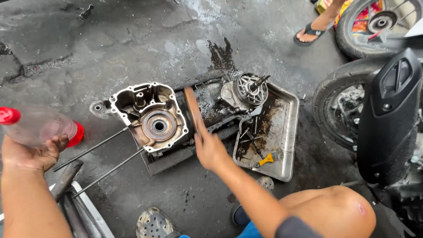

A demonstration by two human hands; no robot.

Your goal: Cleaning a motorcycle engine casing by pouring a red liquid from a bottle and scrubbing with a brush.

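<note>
Left hand: the left hand (28, 152) is gripping a clear plastic bottle (39, 125) with a red cap, holding it raised at the left edge, well apart from the engine.
Right hand: the right hand (210, 150) is clamping a brush (194, 108), its blurred head reaching over the engine case.
Engine case: an oily crankcase (150, 115) is lying open on the wet concrete floor (132, 39), two long studs (94, 161) jutting toward the person.
Tray: a metal tray (286, 128) is sitting just beside the case, holding greasy bolts and a yellow tool (265, 159).
Surroundings: a motorcycle wheel (341, 105) is standing at right; another person's sandalled foot (310, 34) is showing at top.
</note>
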